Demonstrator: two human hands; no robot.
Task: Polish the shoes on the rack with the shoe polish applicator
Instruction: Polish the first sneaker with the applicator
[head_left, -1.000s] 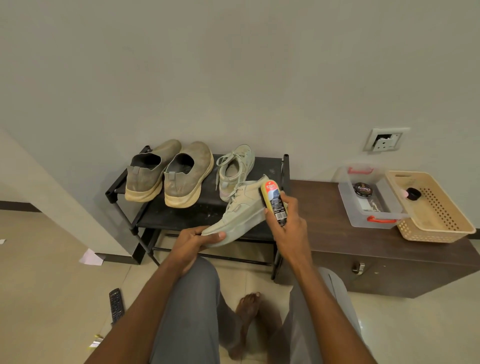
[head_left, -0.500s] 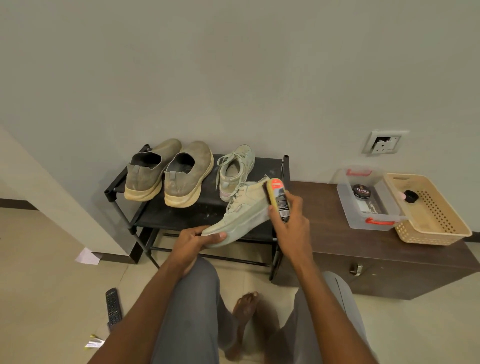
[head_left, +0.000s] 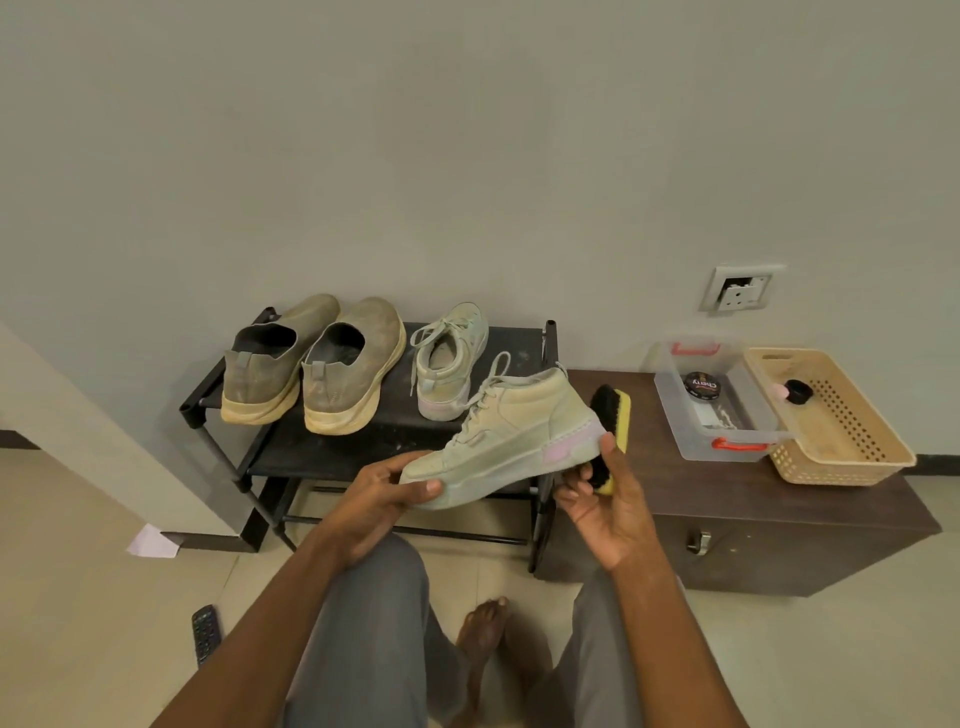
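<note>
A: The held sneaker (head_left: 511, 436)?
B: Pale mint green, with a pink patch at the heel; its mate (head_left: 451, 358) on the black rack (head_left: 332, 452) matches; the slip-on pair (head_left: 311, 364) at centre left is dusty olive with cream soles.
A: And the brush (head_left: 613, 431)?
B: Black bristles on a yellow back; at right, a beige perforated basket (head_left: 852, 441); a clear box (head_left: 727, 436) with red latches; a dark brown worktop (head_left: 753, 499).

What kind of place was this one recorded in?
Probably a home entryway or hallway: a black shoe rack against a plain wall, a low dark cabinet beside it, and a tiled floor.
</note>
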